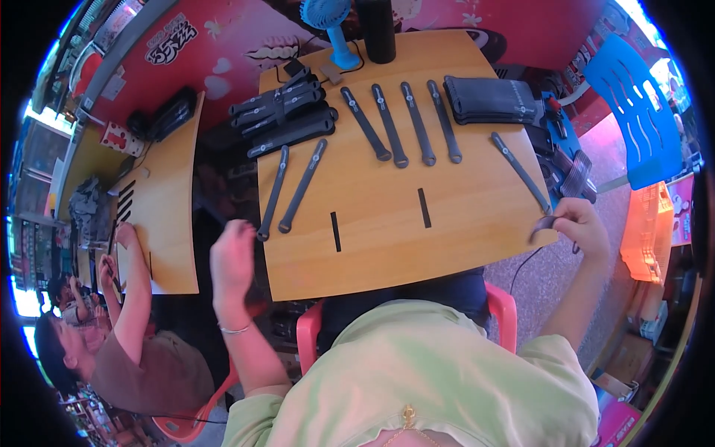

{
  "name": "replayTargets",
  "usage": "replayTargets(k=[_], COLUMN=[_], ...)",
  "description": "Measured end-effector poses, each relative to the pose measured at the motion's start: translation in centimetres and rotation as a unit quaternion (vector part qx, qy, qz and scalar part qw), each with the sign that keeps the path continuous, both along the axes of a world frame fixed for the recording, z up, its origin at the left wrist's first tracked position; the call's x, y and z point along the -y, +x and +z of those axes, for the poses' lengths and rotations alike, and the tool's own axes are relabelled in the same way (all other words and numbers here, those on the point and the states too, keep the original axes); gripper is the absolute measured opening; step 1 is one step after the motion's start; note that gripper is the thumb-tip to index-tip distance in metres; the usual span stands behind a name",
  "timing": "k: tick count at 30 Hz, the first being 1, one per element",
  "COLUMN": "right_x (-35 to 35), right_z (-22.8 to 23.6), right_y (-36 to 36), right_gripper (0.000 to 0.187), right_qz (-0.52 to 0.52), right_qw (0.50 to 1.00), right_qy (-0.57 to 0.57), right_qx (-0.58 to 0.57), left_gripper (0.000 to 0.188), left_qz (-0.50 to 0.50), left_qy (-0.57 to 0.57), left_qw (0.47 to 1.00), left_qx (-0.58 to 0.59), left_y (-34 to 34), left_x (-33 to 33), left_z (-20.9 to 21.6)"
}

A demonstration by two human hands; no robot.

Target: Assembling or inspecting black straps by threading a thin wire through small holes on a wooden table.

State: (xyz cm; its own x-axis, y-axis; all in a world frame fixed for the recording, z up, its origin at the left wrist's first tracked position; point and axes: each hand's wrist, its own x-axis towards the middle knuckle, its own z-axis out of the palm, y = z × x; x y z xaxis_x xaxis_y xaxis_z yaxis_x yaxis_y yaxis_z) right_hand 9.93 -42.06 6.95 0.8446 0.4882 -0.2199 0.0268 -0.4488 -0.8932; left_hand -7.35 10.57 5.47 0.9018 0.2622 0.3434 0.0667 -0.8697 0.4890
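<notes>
The right hand (582, 223) pinches a dark curved strap (544, 223) at the table's (380, 272) right near corner; its bend suggests flexible material, for which a fingertip grip would suffice. The left hand (233, 253) is raised beside the table's left edge, fingers bent; whether it grips anything cannot be told. Seven grey straps (418, 123) lie spaced on the table, presumably to keep each distinct. Strap bundles (277, 104) sit at its far left, likely grouped to save room.
</notes>
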Motion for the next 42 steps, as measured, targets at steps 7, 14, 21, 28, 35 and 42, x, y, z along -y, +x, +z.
replayTargets(k=[7, 14, 21, 28, 35, 42], right_x=[-6.3, -7.0, -8.3, -10.6, -21.9, -25.5], right_z=[-4.4, -8.4, -8.9, -6.0, -5.1, -5.9], right_y=[1.4, 2.1, 0.9, -0.9, -5.2, -7.2], right_gripper=[0.016, 0.021, 0.026, 0.021, 0.021, 0.016], right_qz=[-0.134, -0.191, -0.221, -0.226, 0.04, 0.128], right_qw=[0.989, 0.972, 0.939, 0.864, 0.995, 0.945], right_qy=[-0.046, -0.093, -0.203, -0.225, 0.066, 0.182], right_qx=[0.051, 0.095, 0.169, 0.391, 0.065, -0.24], left_gripper=[0.038, 0.038, 0.042, 0.041, 0.041, 0.038], left_qz=[0.0, -0.085, -0.089, -0.091, -0.116, -0.134], left_qy=[-0.564, -0.687, -0.667, -0.667, -0.66, -0.688], left_qw=[0.817, 0.707, 0.728, 0.728, 0.733, 0.699], left_qx=[0.122, 0.147, 0.134, 0.128, 0.116, 0.144], left_y=[1.3, 2.5, 3.0, 3.4, 3.5, 2.3], left_x=[3.5, 7.2, 8.4, 9.2, 13.3, 13.4], left_z=[-0.6, -2.1, -3.7, -4.7, -4.3, -5.6])
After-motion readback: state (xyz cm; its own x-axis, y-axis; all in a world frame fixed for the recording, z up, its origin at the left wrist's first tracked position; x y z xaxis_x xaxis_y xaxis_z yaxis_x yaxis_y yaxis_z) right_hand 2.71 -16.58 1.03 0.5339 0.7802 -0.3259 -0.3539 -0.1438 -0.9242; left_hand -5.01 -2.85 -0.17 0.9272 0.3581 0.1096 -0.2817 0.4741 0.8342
